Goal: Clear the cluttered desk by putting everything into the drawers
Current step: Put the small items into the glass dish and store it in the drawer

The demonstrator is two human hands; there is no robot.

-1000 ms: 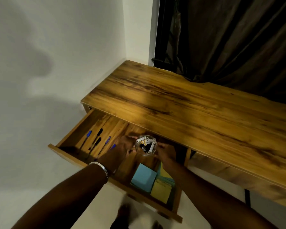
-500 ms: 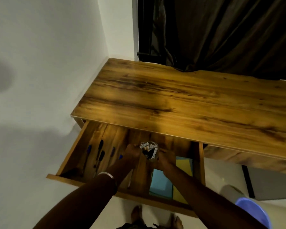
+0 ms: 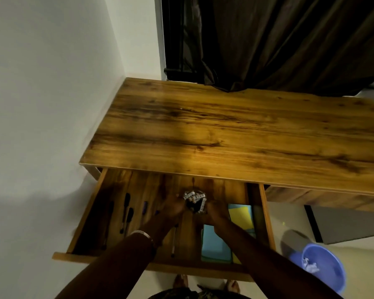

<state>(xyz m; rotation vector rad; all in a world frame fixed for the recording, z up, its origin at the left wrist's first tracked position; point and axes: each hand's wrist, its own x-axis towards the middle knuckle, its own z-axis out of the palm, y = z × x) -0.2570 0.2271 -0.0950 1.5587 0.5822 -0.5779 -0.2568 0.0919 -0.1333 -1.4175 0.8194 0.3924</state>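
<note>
The dark curtain point(image 3: 279, 39) fills the upper right of the view, hanging behind the far edge of the desk; the white wall point(image 3: 41, 83) takes the whole left side. The wooden desk point(image 3: 235, 134) stretches from the wall corner to the right border, and its top shows only wood grain and a shadow; under its front edge the left drawer point(image 3: 138, 254) is pulled out toward the person.

On the floor at the lower right stands a blue basin point(image 3: 324, 268) with some crumpled white pieces inside; beside it a grey panel leans under the desk.

Inside the drawer, on the right part, lie coloured paper pads point(image 3: 216, 244), one light blue and one yellow, flat on the bottom; on the left part lie several pens point(image 3: 125, 209), roughly parallel, pointing toward the desk; one more pen lies near the middle, close to the left forearm.

Both forearms reach into the drawer from below; the left wrist carries a silver bracelet point(image 3: 141, 233). The left hand point(image 3: 173, 209) and the right hand point(image 3: 214, 210) hold between them a small clear glass jar point(image 3: 195, 201) full of batteries; the fingers of each hand curl around its side, left and right; the jar is upright, low inside the drawer at its middle; whether it touches the bottom I cannot tell.
</note>
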